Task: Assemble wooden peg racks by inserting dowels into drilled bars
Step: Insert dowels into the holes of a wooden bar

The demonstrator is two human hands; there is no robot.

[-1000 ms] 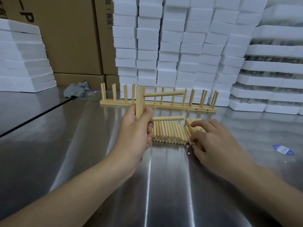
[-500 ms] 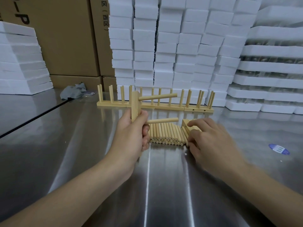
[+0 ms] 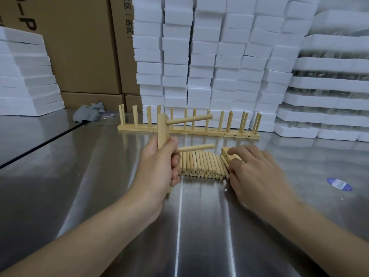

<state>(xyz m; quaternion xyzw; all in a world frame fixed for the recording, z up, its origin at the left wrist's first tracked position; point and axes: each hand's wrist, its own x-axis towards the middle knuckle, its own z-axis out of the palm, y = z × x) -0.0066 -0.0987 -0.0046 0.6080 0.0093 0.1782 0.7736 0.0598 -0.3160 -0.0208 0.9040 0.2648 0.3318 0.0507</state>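
- The left hand [image 3: 159, 168] has fingers and thumb curled tight round the lower part of a drilled bar [image 3: 162, 126]. It holds the bar on end just left of the pile of loose dowels [image 3: 201, 164].
- Two pegs are already seated in that bar, both pointing right, out over the pile. The lower dowel [image 3: 195, 147] leaves the bar just above the gripping fingers, and the upper dowel [image 3: 188, 119] sits near the bar's top end.
- The stretch of bar inside the fist is hidden, so I cannot see whether any holes there are filled.
- The right hand [image 3: 257, 174] lies with bent fingers over the right edge of the pile, its fingertips on a wooden block [image 3: 227, 153] lying there. I cannot tell whether it has a dowel pinched or is only resting.
- Behind the pile stand the finished racks [image 3: 187, 130], end to end in a row with their pegs upright.
- Each finished rack carries more than two pegs, so I judge the held bar is only partly filled and needs further dowels.
- The pile is well stocked, and the block at its right edge looks like an unfilled bar, so I would put the job somewhere in the middle.
- The pile sits on a steel table [image 3: 99, 176]. A blue sticker [image 3: 339, 183] lies well to the pile's right and a grey rag [image 3: 89, 113] lies back to its left.
- Beyond the racks rise stacked foam blocks [image 3: 199, 56], with cardboard boxes [image 3: 79, 47] to the left of them.
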